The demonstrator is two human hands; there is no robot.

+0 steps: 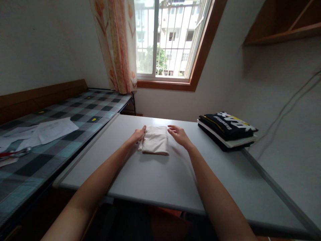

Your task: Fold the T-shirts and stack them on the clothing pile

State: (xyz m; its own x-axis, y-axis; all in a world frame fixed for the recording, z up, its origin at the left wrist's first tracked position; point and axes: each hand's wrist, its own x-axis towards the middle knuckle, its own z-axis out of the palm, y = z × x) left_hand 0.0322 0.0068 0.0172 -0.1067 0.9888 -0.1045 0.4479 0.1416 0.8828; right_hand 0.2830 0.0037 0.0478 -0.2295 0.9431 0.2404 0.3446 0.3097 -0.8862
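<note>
A cream-coloured folded cloth (155, 140), perhaps a garment, lies as a compact rectangle on the white table (160, 177). My left hand (138, 135) is at its left side, thumb along the upper left edge, and appears to grip that edge; its other fingers are mostly hidden. Just off the cloth's upper right corner, my right hand (178, 134) is open with its fingers stretched towards the cloth, holding nothing. A lower layer of the cloth sticks out a little at the bottom left.
A stack of folded dark and white clothes (227, 130) sits at the table's right, by the wall. To the left is a bed with a checked cover (100, 107), papers (50, 132) lying on it. Behind the table are a barred window (173, 40) and a flowered curtain (117, 47).
</note>
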